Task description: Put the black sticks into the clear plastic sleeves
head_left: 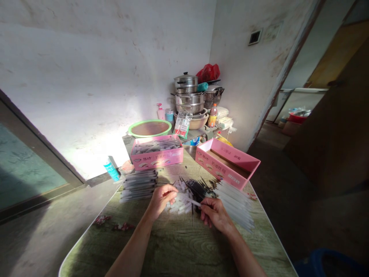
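Observation:
My right hand (215,213) is closed round one end of a pale, translucent pen barrel (191,200), which points to the left. Close to the barrel's other end, my left hand (163,198) pinches its fingertips together; what is between them is too small to make out. Beneath the hands lies a heap of short white pen parts (177,207). Thin black pen refills (200,187) are piled just behind. Many clear barrels (235,204) lie side by side right of my right hand. Left of my left hand are stacked grey-looking pens (140,184).
A pink box (157,161) full of pens stands at the table's back. To its right is another pink box (227,163), its brown bottom showing. A blue-white can (111,170) is beyond the left edge. Stacked pots (188,102) and a green-rimmed basin (150,134) stand behind.

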Demonstrator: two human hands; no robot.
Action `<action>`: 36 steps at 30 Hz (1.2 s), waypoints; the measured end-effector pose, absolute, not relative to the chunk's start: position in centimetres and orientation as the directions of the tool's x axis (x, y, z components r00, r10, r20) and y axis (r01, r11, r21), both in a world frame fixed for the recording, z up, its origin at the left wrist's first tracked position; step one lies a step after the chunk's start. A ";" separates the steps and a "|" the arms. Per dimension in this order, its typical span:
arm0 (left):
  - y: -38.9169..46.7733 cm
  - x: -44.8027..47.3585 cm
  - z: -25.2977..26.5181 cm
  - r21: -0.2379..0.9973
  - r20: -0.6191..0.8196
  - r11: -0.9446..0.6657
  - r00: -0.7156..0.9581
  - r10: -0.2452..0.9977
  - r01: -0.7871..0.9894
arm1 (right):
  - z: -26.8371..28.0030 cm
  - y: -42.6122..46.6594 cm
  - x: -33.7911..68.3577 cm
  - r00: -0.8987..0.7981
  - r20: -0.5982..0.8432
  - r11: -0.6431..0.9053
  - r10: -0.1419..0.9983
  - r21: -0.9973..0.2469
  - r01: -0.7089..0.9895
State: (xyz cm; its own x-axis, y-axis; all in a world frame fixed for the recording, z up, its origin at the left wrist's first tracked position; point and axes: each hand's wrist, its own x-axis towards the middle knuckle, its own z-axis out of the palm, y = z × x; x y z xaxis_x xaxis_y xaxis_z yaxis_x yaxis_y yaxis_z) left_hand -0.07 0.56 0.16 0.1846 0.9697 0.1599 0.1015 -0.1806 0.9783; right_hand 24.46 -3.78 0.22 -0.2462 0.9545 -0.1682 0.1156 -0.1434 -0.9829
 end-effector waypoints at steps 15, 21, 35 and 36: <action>1.2 -2.3 1.0 0.971 0.230 -0.239 -0.251 0.940 -0.004 | 1.3 -3.0 28.2 0.165 0.095 0.041 0.982 -0.952 0.303; 1.1 -1.8 0.6 0.938 0.190 -0.152 -0.095 0.977 0.311 | 1.3 -3.2 27.5 0.105 0.201 0.050 0.974 -0.643 0.764; 1.1 -1.4 0.0 0.936 0.199 -0.196 0.019 0.980 0.291 | 1.3 -3.4 26.8 0.057 0.170 0.048 0.984 -0.556 0.830; 1.0 -1.2 0.0 0.942 0.190 -0.199 0.057 0.980 0.272 | 1.2 -3.5 26.5 0.031 0.192 0.092 0.981 -0.598 0.796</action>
State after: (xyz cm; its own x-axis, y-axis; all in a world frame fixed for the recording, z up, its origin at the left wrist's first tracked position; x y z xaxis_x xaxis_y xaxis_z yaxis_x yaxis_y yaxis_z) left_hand -1.20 1.04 -0.03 0.0574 0.9800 0.1903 0.2717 -0.1988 0.9416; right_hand 26.54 -3.51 1.23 0.0305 0.9809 0.1921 0.7963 0.0923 -0.5978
